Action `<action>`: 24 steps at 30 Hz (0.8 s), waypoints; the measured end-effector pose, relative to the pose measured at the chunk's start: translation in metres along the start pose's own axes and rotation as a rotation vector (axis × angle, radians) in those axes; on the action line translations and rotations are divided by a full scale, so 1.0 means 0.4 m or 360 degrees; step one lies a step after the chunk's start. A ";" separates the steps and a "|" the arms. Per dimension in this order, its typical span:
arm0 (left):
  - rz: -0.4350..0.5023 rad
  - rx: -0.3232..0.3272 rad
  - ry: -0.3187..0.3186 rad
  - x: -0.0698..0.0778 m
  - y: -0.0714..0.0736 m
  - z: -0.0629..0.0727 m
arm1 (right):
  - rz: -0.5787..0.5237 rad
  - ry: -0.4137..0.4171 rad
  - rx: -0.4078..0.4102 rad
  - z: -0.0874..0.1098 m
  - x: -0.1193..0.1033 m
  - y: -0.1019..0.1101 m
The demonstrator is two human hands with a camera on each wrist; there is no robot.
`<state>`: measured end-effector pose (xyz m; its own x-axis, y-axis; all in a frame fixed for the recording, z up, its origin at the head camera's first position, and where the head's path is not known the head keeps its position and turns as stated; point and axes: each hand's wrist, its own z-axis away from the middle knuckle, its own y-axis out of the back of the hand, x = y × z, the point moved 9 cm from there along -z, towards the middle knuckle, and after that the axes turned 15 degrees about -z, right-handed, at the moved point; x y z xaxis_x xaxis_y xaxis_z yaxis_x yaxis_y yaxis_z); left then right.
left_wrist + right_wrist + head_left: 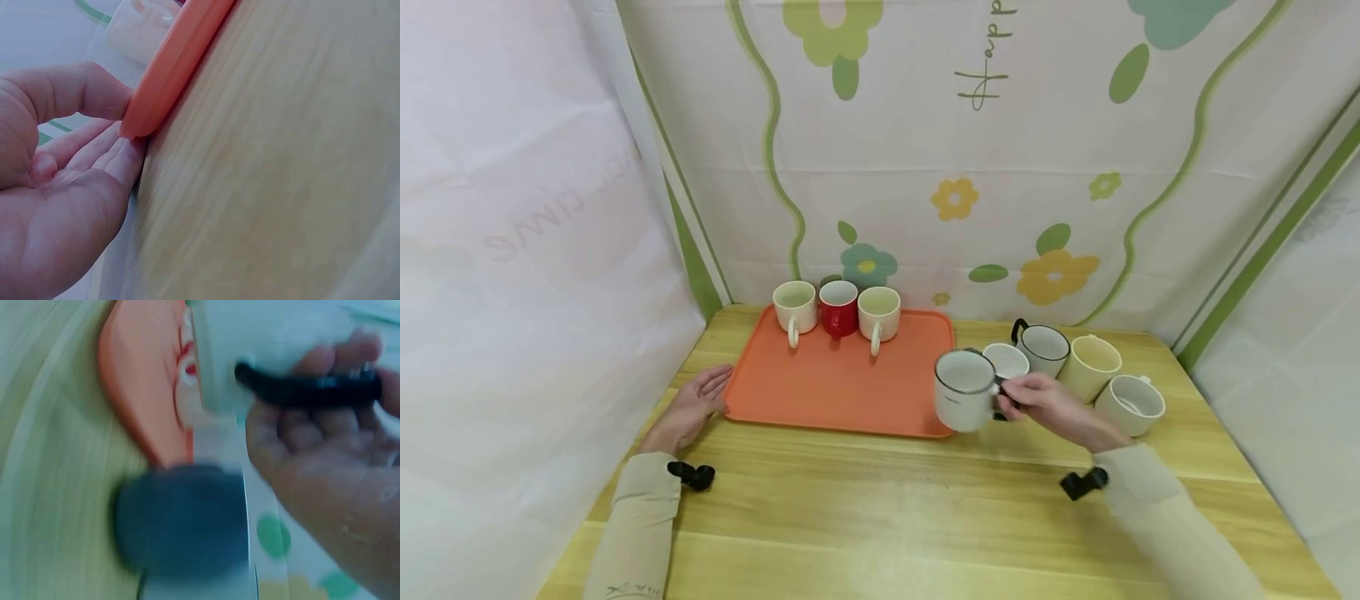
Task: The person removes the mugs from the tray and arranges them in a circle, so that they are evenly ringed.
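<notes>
My right hand (1043, 402) pinches the black handle of a white mug with a dark rim (964, 396). The mug is upright and covers the tray's front right corner in the head view; in the right wrist view its body (269, 337) looks blurred. At the left, my left hand (694, 404) is at the front left corner of an orange tray (835, 383). The left wrist view shows that corner (162, 81) between thumb and fingers. Along the tray's back stand a cream mug (795, 310), a red mug (841, 317) and another cream mug (879, 318), handles toward me.
Right of the tray stand a white mug (1007, 360), a dark-rimmed white mug (1045, 346), a pale yellow mug (1092, 367) and another white mug (1131, 407), close together. White flowered cloth (880, 150) hangs behind the wooden table (850, 500) and along both sides.
</notes>
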<state>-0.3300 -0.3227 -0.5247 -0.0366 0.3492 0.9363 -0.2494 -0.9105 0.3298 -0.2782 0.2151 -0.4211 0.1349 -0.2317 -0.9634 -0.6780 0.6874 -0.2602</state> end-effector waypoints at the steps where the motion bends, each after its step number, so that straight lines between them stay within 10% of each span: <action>1: -0.0001 0.0001 -0.0003 -0.001 -0.001 -0.001 | 0.0012 -0.0002 -0.0078 0.032 -0.006 0.001; 8: 0.0029 0.0007 0.0005 -0.001 -0.004 -0.001 | 0.0140 -0.0091 -0.0284 0.268 -0.025 0.049; 15: 0.0042 0.0001 0.0005 0.003 -0.004 0.002 | -0.0125 -0.0148 -0.0245 0.479 -0.013 0.154; 24: 0.0017 0.0005 -0.0007 0.011 -0.002 -0.001 | -0.0635 -0.0058 -0.0186 0.600 0.024 0.242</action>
<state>-0.3304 -0.3204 -0.5209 -0.0352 0.3387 0.9402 -0.2460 -0.9148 0.3203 -0.1691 0.4445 -0.4710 0.4279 -0.4382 -0.7905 -0.6445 0.4653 -0.6068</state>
